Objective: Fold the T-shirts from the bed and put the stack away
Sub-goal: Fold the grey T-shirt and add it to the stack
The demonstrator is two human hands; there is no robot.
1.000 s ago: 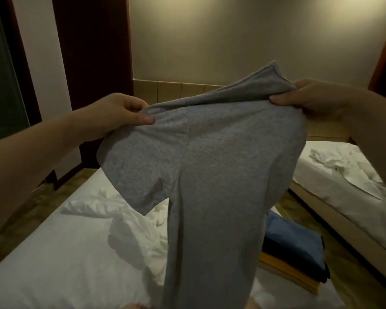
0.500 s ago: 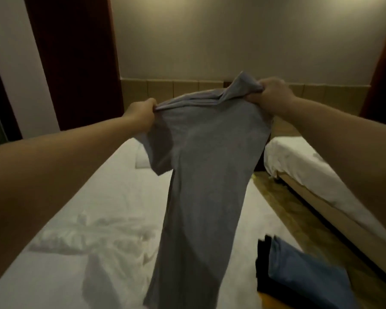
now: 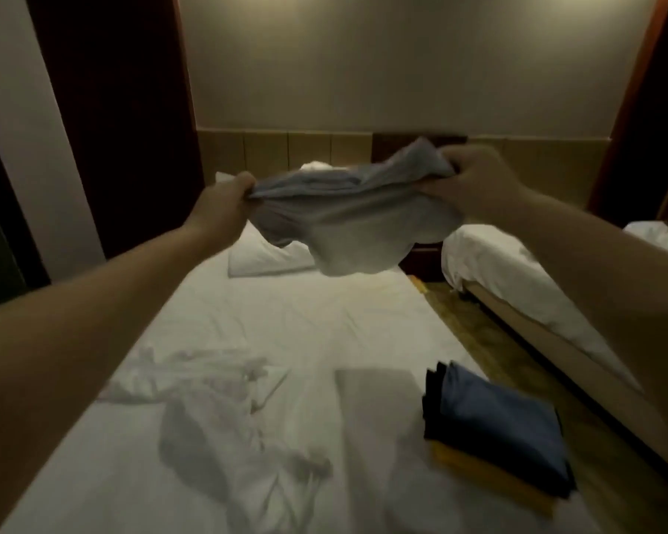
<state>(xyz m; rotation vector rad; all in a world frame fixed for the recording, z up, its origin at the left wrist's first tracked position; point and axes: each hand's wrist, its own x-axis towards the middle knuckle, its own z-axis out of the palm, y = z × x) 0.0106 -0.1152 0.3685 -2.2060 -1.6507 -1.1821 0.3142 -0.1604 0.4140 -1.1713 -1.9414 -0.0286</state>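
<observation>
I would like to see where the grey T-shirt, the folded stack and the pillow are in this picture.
grey T-shirt (image 3: pixel 355 233), head view, on the hanging middle of the cloth.
folded stack (image 3: pixel 498 422), head view, on the blue garment on top.
pillow (image 3: pixel 263 260), head view, on its white front face.

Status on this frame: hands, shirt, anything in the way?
Left hand and right hand both grip grey T-shirt, held aloft over white bed. Crumpled white garment lies below left; folded stack, blue on top, at bed's right edge.
</observation>
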